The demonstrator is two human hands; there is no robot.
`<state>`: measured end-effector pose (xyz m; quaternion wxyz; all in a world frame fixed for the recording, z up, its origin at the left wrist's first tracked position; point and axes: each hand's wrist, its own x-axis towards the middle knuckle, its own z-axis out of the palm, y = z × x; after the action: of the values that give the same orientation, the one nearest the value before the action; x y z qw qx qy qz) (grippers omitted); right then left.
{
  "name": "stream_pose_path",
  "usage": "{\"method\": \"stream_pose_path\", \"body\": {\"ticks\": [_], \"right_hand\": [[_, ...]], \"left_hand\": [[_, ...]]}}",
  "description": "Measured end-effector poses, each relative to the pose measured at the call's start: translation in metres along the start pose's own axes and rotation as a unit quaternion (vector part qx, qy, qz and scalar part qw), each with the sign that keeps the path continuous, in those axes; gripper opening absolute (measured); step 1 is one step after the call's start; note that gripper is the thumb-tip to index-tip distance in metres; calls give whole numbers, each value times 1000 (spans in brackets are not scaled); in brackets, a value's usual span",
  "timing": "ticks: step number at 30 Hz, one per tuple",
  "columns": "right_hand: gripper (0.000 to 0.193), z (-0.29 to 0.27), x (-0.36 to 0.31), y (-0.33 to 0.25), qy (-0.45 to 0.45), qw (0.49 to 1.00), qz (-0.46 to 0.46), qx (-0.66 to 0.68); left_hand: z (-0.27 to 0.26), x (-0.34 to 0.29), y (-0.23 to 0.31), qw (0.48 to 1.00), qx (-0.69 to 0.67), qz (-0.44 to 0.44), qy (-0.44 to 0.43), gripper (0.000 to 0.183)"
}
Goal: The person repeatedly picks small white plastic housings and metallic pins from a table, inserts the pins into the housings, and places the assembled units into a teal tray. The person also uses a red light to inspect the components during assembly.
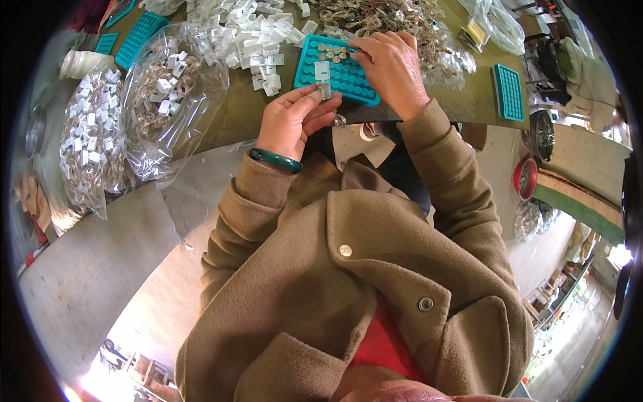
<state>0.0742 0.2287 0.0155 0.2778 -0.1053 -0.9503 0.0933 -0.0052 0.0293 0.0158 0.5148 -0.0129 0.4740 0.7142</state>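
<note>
My left hand (289, 126) pinches a small white plastic case (323, 71) between thumb and fingers. The case stands with its lid part tipped up, over the near left side of a teal tray (358, 92) with rows of round hollows. Several small round silvery discs (328, 49) lie together at the tray's far side. Beside them, my right hand (396, 72) reaches over the tray's right edge with thumb and index finger closed together. What these fingertips hold, if anything, is too small to make out. Below my left fingers hangs a small clear loop (340, 120).
White cases (261, 40) lie heaped behind the tray, with a pile of brownish strap-like strands (375, 15) to their right. Clear bags of cases and strands (167, 94) stand at the left. Another teal tray (508, 92) lies near the table's right edge.
</note>
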Motion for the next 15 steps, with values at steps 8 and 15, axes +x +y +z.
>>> {"method": "stream_pose_path", "body": {"ticks": [8,15], "right_hand": [[10,-5,2,-4,-45,999,-21,-21],[13,-29,-6,-36,-52,984,9,170]], "left_hand": [[0,4,0,1000,-6,9,5,28],[-3,-1,-1,999,-23,14,-29,30]]}}
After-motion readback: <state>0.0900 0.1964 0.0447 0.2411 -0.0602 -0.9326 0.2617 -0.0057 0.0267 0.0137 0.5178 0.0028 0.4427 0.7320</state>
